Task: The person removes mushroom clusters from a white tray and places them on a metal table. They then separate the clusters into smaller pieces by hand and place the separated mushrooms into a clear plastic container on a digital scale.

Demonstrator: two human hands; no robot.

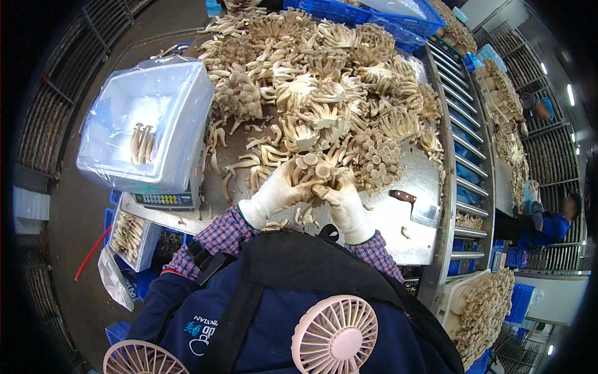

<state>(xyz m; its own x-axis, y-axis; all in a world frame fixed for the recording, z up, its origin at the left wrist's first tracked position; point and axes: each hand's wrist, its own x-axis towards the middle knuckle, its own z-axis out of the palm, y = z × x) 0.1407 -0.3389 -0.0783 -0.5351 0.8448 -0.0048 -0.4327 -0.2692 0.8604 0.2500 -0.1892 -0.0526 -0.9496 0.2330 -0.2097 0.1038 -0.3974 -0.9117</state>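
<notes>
Both hands wear white gloves, stained brown at the fingers. Between them is a cluster of brown-capped mushrooms (309, 164), caps facing up. My left hand (276, 192) grips its left side, and my right hand (343, 198) holds its right side, thumb near the other thumb. Directly beyond lies a large heap of mushroom clusters (299, 93) on the metal table (416, 163). Loose mushroom stems (261, 156) are scattered left of the hands. At the left, a white foam box (175, 159) lined with clear plastic contains several mushrooms (142, 144) and sits on a digital scale (164, 200).
A knife with a wooden handle (402, 196) lies right of my hands. The roller conveyor (462, 135) runs along the table's right edge. Blue crates (327, 11) stand at the back. A second box of mushrooms (128, 236) is below left. Two people are at the far right.
</notes>
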